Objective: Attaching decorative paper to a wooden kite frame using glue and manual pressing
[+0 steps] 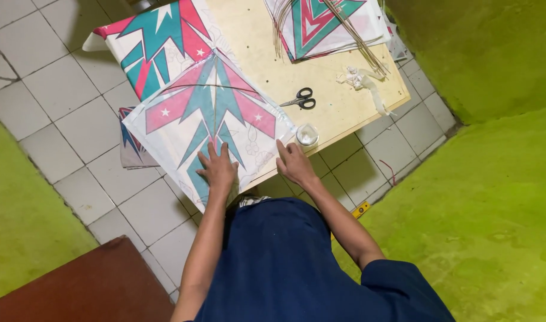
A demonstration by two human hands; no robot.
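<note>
A diamond-shaped paper kite (pixel 213 113) in white, pink and teal lies on the low wooden board (pixel 338 107), with a thin stick running down its middle. My left hand (pixel 216 169) rests flat on the kite's near corner, fingers spread. Pressed on the kite's right edge is my right hand (pixel 294 162), next to a small clear round container (pixel 307 135). Black-handled scissors (pixel 300 99) lie on the board just beyond the kite.
A second kite (pixel 157 42) lies under the first at the back left, and another (pixel 326 21) with several thin sticks at the far right. White scraps (pixel 365 80) sit on the board. Tiled floor surrounds the board; green walls flank both sides. A brown surface (pixel 88 286) is near left.
</note>
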